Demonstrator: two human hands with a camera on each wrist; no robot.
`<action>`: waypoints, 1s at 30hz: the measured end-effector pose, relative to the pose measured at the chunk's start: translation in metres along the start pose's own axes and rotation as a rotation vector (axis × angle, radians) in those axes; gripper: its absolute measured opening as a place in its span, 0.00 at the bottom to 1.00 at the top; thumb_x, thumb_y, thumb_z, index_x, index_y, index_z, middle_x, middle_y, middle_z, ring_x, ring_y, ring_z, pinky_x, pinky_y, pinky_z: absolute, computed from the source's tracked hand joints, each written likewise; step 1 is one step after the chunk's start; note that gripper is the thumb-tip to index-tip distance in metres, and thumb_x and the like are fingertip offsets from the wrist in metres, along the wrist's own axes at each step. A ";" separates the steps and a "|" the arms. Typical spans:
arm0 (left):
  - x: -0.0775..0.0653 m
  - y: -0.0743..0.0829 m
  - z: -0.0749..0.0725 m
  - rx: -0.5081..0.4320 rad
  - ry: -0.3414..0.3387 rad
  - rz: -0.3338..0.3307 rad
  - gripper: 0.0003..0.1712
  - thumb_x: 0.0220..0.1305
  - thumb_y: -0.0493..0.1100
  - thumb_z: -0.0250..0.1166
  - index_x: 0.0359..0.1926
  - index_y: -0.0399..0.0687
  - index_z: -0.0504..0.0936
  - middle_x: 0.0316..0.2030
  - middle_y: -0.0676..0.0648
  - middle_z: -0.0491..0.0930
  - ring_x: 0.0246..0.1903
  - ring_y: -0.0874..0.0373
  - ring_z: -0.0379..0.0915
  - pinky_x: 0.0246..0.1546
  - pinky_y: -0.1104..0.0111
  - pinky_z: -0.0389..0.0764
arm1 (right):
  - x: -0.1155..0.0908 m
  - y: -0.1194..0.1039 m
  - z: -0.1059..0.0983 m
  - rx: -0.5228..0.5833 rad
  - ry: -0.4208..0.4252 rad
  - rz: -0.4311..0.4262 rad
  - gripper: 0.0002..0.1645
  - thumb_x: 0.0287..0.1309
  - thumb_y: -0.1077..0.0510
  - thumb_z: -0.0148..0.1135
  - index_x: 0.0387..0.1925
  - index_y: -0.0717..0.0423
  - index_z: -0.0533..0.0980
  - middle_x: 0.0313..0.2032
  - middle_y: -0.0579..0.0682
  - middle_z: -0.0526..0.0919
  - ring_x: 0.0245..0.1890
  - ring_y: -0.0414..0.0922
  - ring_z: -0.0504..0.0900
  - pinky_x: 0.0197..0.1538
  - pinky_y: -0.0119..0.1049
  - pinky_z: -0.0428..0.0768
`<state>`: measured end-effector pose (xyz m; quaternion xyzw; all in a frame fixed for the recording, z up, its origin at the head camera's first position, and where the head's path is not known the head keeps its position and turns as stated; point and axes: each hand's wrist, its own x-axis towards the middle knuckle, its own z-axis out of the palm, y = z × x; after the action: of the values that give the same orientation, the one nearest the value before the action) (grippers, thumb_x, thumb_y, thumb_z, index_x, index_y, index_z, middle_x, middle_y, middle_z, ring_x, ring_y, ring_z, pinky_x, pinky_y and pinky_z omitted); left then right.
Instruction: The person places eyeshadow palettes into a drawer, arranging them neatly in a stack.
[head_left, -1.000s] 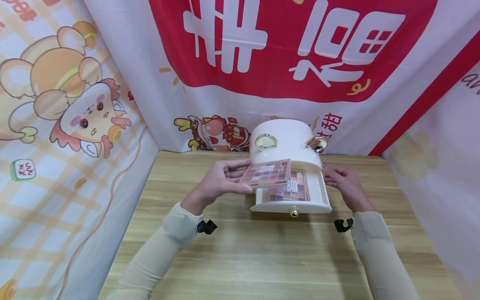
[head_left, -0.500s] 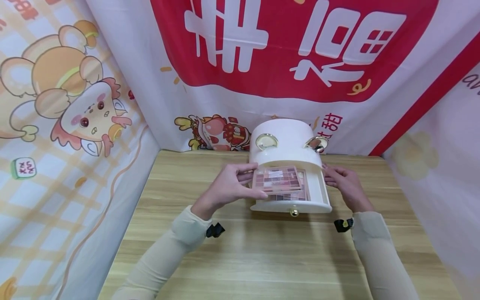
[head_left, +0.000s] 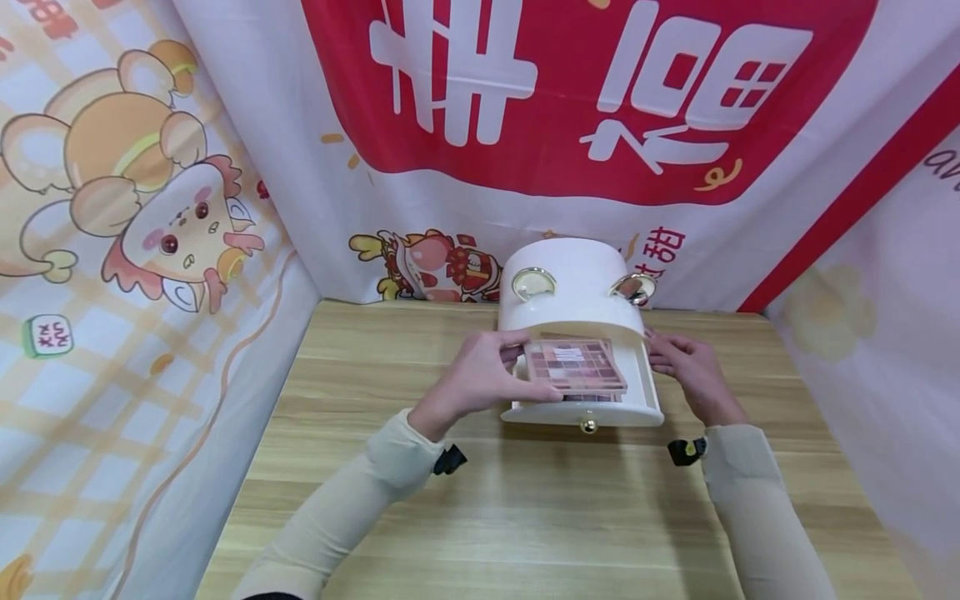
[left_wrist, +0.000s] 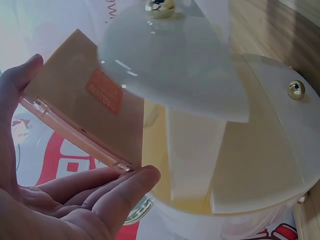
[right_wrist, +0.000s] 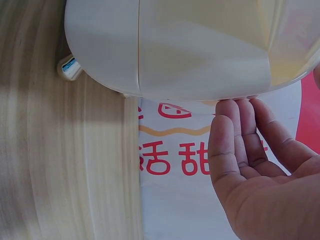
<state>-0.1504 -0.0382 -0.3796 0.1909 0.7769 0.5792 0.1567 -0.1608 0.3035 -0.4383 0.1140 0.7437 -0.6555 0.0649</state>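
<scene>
In the head view my left hand (head_left: 487,379) holds an eyeshadow palette (head_left: 573,365) by its left side, thumb at the near edge and fingers at the far one. The palette hovers over the pulled-out drawer (head_left: 637,410) of a white rounded storage box (head_left: 570,310). Beneath it, mostly covered, a second palette (head_left: 596,398) lies in the drawer. The left wrist view shows the held palette's pale underside (left_wrist: 75,95) with an orange label. My right hand (head_left: 696,379) rests its fairly straight fingertips (right_wrist: 229,107) against the box's right side.
Two gold-rimmed round ornaments (head_left: 533,285) sit on the box's upper front. A gold knob (head_left: 588,427) juts from the drawer front. The box stands on a wooden table (head_left: 555,517), close to a printed cloth (head_left: 420,200) behind it.
My left hand has carried the palette rightward and slightly nearer, from the drawer's left edge to over the lower palette; it now lies flatter. My right hand has stayed at the box's side.
</scene>
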 end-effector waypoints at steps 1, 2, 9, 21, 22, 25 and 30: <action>0.001 -0.001 0.001 0.046 0.005 0.023 0.56 0.36 0.58 0.86 0.65 0.36 0.76 0.43 0.50 0.85 0.40 0.63 0.80 0.38 0.74 0.82 | 0.000 0.000 0.000 0.002 -0.002 0.002 0.39 0.67 0.42 0.63 0.62 0.71 0.69 0.37 0.40 0.84 0.37 0.35 0.83 0.50 0.31 0.84; 0.002 -0.002 0.003 0.091 0.011 0.044 0.53 0.36 0.59 0.86 0.62 0.38 0.79 0.38 0.51 0.84 0.35 0.64 0.78 0.31 0.75 0.79 | 0.000 0.000 0.000 0.000 -0.003 0.004 0.39 0.67 0.42 0.63 0.62 0.71 0.69 0.37 0.40 0.84 0.37 0.35 0.83 0.49 0.31 0.84; 0.010 -0.006 0.008 0.243 0.025 0.080 0.45 0.37 0.69 0.82 0.53 0.49 0.83 0.31 0.47 0.79 0.28 0.57 0.66 0.22 0.69 0.64 | 0.001 0.001 0.000 0.001 -0.001 0.017 0.40 0.67 0.41 0.63 0.63 0.71 0.68 0.37 0.40 0.84 0.38 0.35 0.83 0.48 0.31 0.84; 0.017 -0.008 0.013 0.269 0.020 0.086 0.40 0.38 0.70 0.80 0.49 0.54 0.83 0.32 0.54 0.82 0.29 0.58 0.69 0.21 0.69 0.64 | -0.001 0.000 0.002 0.023 0.014 0.001 0.33 0.66 0.43 0.65 0.56 0.67 0.72 0.35 0.41 0.85 0.35 0.35 0.83 0.46 0.29 0.85; 0.018 -0.008 0.013 0.271 0.019 0.089 0.40 0.38 0.70 0.80 0.49 0.54 0.83 0.34 0.56 0.83 0.30 0.57 0.70 0.21 0.68 0.65 | -0.001 0.000 0.002 0.023 0.014 -0.002 0.32 0.66 0.43 0.64 0.56 0.67 0.73 0.35 0.41 0.85 0.35 0.35 0.83 0.45 0.29 0.85; 0.018 -0.008 0.014 0.276 0.015 0.081 0.42 0.40 0.68 0.81 0.53 0.53 0.83 0.37 0.58 0.84 0.31 0.55 0.70 0.22 0.67 0.64 | -0.001 0.000 0.002 0.022 0.015 -0.002 0.32 0.66 0.44 0.64 0.56 0.68 0.73 0.35 0.41 0.85 0.35 0.35 0.83 0.45 0.29 0.85; 0.019 -0.007 0.015 0.332 0.001 0.064 0.49 0.40 0.67 0.81 0.61 0.47 0.79 0.46 0.55 0.83 0.39 0.56 0.74 0.38 0.67 0.77 | -0.001 0.000 0.002 0.029 0.015 0.005 0.33 0.66 0.43 0.65 0.56 0.68 0.73 0.35 0.41 0.85 0.36 0.36 0.83 0.46 0.30 0.85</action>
<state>-0.1607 -0.0183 -0.3911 0.2385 0.8554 0.4478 0.1042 -0.1601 0.3013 -0.4382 0.1217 0.7343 -0.6652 0.0592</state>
